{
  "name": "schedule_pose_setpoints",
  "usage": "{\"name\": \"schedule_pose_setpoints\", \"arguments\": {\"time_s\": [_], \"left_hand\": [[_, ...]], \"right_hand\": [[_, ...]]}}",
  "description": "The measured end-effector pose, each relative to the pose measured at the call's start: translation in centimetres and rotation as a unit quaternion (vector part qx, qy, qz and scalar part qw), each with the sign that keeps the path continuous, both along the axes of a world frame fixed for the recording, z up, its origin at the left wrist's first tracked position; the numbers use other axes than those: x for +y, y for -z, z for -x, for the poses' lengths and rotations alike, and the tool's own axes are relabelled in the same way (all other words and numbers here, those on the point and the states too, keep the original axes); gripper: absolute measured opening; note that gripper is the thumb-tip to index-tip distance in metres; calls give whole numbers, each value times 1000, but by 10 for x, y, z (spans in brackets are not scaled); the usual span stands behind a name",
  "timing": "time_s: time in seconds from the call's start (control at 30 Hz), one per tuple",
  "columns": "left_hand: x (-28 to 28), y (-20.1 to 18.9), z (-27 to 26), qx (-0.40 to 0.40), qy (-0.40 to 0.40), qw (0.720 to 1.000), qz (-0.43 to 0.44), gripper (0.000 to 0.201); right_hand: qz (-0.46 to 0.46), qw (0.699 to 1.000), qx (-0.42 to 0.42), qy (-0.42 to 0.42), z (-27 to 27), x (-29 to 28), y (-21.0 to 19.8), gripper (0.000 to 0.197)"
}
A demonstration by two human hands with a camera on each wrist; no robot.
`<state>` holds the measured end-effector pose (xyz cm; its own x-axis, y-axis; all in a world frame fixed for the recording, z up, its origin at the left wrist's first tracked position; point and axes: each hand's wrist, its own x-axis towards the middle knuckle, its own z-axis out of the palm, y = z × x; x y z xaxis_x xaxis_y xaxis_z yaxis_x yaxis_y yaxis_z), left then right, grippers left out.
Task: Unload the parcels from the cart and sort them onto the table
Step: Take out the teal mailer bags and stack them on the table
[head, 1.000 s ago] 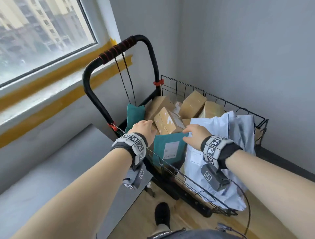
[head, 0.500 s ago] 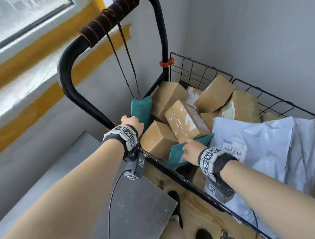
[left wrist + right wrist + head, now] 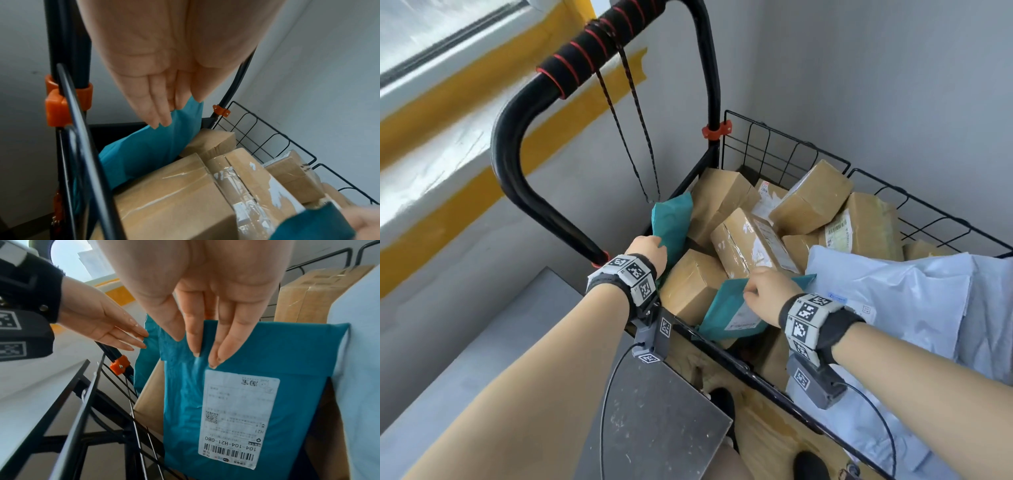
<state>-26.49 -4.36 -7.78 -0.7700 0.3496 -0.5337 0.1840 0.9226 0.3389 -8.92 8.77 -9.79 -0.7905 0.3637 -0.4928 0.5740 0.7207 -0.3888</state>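
Parcels: cardboard boxes (image 3: 753,246), two teal mailers and pale blue poly bags (image 3: 900,301) are lying piled inside the wire cart (image 3: 784,144).
Upright teal mailer (image 3: 671,222): standing at the cart's 10 o'clock corner, beside the handle post.
Labelled teal mailer (image 3: 236,394): leaning at 6 o'clock against the near wire side, white barcode label facing out.
Left hand (image 3: 647,250): fingers (image 3: 158,110) are lying straight and close together, tips touching the upright teal mailer; not gripping.
Right hand (image 3: 767,291): fingers (image 3: 222,340) are reaching straight down, tips resting on the labelled teal mailer's top fold; a closed grip cannot be told.
Table (image 3: 661,411): grey corner sitting at 7 o'clock, just beside the cart.
Handle (image 3: 585,58): black, red-ringed grip at 11 o'clock.
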Motion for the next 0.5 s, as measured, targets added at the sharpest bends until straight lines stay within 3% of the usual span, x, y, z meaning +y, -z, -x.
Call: {"name": "schedule_pose_setpoints", "arguments": {"time_s": [0.1, 0.27, 0.5], "left_hand": [[-4, -12, -12, 41, 1, 998, -54, 22], [-10, -54, -41, 111, -25, 986, -121, 29], [-24, -143, -115, 256, -72, 937, -226, 14]], "right_hand": [[-2, 999, 36, 1, 0, 1, -15, 25], [-4, 995, 102, -5, -9, 5, -52, 28], [-14, 971, 239, -11, -44, 12, -122, 27]]}}
